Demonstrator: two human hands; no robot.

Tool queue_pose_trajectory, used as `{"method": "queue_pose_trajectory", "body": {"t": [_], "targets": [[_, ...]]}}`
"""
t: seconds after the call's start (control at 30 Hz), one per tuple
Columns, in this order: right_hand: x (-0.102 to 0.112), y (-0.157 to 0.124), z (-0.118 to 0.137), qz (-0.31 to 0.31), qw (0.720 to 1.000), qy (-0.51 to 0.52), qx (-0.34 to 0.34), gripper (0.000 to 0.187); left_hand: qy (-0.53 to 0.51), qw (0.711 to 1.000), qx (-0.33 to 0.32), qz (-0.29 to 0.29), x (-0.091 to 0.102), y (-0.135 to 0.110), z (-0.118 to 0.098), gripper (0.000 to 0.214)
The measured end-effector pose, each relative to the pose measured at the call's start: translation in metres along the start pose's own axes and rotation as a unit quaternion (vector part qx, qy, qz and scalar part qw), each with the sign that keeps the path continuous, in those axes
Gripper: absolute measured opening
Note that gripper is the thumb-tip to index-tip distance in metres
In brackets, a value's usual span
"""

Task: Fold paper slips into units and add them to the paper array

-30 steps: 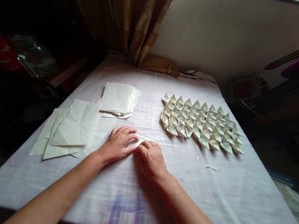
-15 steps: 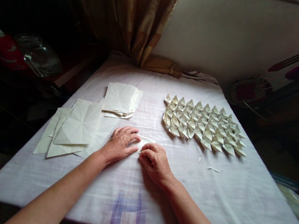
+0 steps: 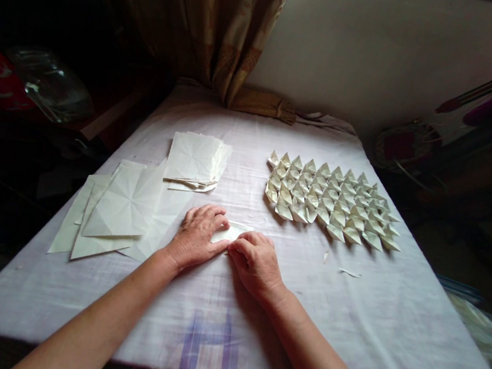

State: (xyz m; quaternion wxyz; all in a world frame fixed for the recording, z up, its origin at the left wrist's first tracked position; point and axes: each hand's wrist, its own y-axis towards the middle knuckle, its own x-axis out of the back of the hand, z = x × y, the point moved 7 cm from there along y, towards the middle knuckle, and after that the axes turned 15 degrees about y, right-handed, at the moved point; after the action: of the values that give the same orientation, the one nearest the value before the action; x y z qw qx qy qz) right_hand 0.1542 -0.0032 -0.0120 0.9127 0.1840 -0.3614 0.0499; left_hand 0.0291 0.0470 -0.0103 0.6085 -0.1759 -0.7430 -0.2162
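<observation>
My left hand (image 3: pixel 196 235) and my right hand (image 3: pixel 254 262) meet at the middle of the table, both pressing a small folded piece of cream paper (image 3: pixel 231 231) flat on the white cloth (image 3: pixel 346 321). The fingers of both hands are curled and pinched on the paper's edges; most of the piece is hidden under them. To the right lies a patch of several folded paper units (image 3: pixel 333 201) laid in rows. On the left lie creased square sheets (image 3: pixel 126 204) and, behind them, a stack of sheets (image 3: pixel 195 160).
A brown curtain (image 3: pixel 231 30) hangs at the table's far edge against a pale wall. Small paper scraps (image 3: pixel 349 273) lie right of my hands. Dark clutter with a clear plastic bag (image 3: pixel 49 83) stands at the left, and poles and a basket at the right.
My right hand's fingers have drawn in a little over the folded paper and the hands sit closer together. The view shifted slightly.
</observation>
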Motion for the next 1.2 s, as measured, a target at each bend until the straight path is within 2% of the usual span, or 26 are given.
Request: {"method": "queue_pose_trajectory", "body": {"t": [0.17,0.37,0.5,0.57,0.63,0.73,0.83,0.9,0.97,1.07,1.13,1.2], "targets": [[-0.001,0.001,0.001,0.028,0.999,-0.008,0.02,0.014,0.002,1.0,0.003,0.004,-0.003,-0.001,-0.002,0.025],[0.0,-0.001,0.001,0.059,0.997,0.038,0.035,0.015,-0.007,1.0,0.005,-0.001,-0.003,-0.002,-0.002,0.025],[0.013,-0.012,0.0,0.055,0.993,0.104,0.028,0.013,-0.005,1.0,0.007,0.007,-0.004,-0.002,-0.001,0.026],[0.025,-0.023,-0.007,0.059,0.986,0.153,0.009,0.014,-0.004,1.0,0.006,0.006,-0.004,-0.002,-0.001,0.026],[0.042,-0.038,-0.024,0.051,0.979,0.192,-0.039,0.017,-0.003,1.0,0.005,0.0,-0.003,-0.002,-0.001,0.027],[0.084,-0.065,-0.068,-0.061,0.969,0.191,-0.145,0.021,-0.001,1.0,-0.003,-0.013,-0.003,-0.003,-0.001,0.033],[0.131,-0.09,-0.105,-0.182,0.961,0.093,-0.185,0.026,0.003,1.0,-0.018,-0.026,-0.004,-0.004,-0.001,0.037],[0.15,-0.096,-0.111,-0.197,0.967,-0.001,-0.161,0.026,0.001,0.999,-0.02,-0.034,-0.004,-0.004,0.0,0.032],[0.16,-0.094,-0.104,-0.205,0.968,-0.079,-0.119,0.024,-0.002,0.999,-0.017,-0.044,-0.003,-0.002,0.002,0.028],[0.156,-0.078,-0.077,-0.202,0.971,-0.118,-0.045,0.02,0.005,0.999,-0.008,-0.05,0.0,0.004,0.004,0.026],[0.142,-0.062,-0.06,-0.185,0.978,-0.1,-0.011,0.02,0.021,0.999,0.003,-0.04,0.004,0.011,0.005,0.024],[0.12,-0.043,-0.049,-0.139,0.988,-0.069,-0.002,0.02,0.034,0.999,0.007,-0.015,0.008,0.018,0.003,0.015]]}}
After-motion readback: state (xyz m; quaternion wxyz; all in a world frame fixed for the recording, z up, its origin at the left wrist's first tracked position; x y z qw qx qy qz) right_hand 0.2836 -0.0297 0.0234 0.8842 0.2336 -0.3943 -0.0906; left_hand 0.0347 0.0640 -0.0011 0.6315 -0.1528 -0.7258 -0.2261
